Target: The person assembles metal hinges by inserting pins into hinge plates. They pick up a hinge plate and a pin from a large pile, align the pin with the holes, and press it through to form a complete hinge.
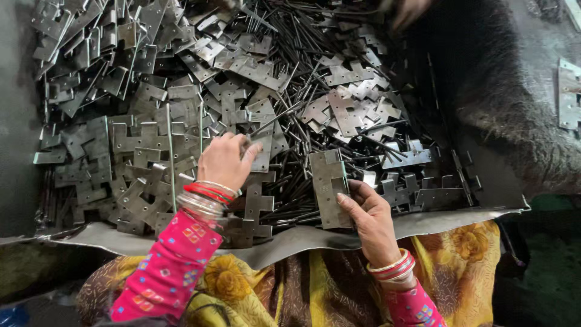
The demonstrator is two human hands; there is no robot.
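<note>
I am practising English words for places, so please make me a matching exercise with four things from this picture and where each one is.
Things:
1. left hand
2. right hand
3. thin metal pins
4. hinge at the far right edge

Places:
a. lying alone on the dark surface
b. holding an assembled hinge at its lower edge
c. scattered among the flat hinge leaves
d. reaching into the pile, fingers on a hinge leaf

Pairs: 1-d, 2-b, 3-c, 4-a
</note>
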